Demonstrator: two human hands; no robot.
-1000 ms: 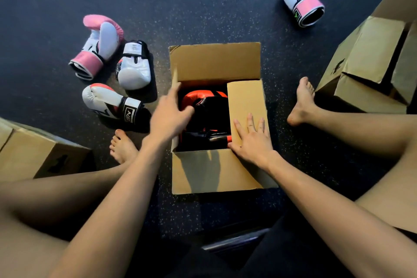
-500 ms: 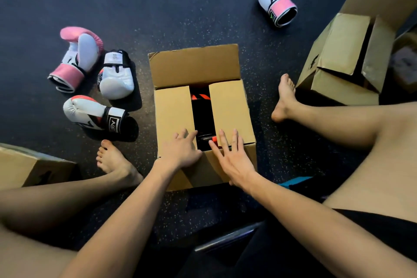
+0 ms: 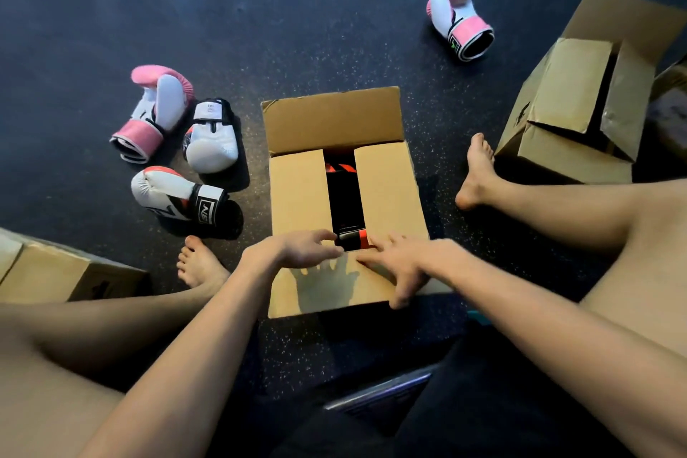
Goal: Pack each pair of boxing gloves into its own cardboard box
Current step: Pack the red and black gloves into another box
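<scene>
The open cardboard box [image 3: 386, 190] stands on the floor between my legs. Its two side flaps are folded down, and a gap between them shows the orange-and-black gloves [image 3: 344, 190] inside. The far flap stands up. The near flap [image 3: 327, 290] hangs toward me. My left hand [image 3: 301, 247] rests with relaxed fingers on the box's near edge. My right hand [image 3: 394, 260] holds the near flap, fingers on top and thumb at its lower edge. Two pink-and-white gloves lie apart, one [image 3: 152, 111] at the left and one [image 3: 461, 17] at the far right.
Two white gloves lie at the left, one plain [image 3: 212, 138] and one with a black cuff [image 3: 174, 195]. A partly open box [image 3: 580, 111] stands at the right by my right foot [image 3: 476, 175]. Another box [image 3: 44, 271] sits at the lower left by my left foot [image 3: 200, 264].
The left side flap was folded down over the gloves. Both hands slid off the side flaps toward me to the near edge, and the right hand took hold of the near flap.
</scene>
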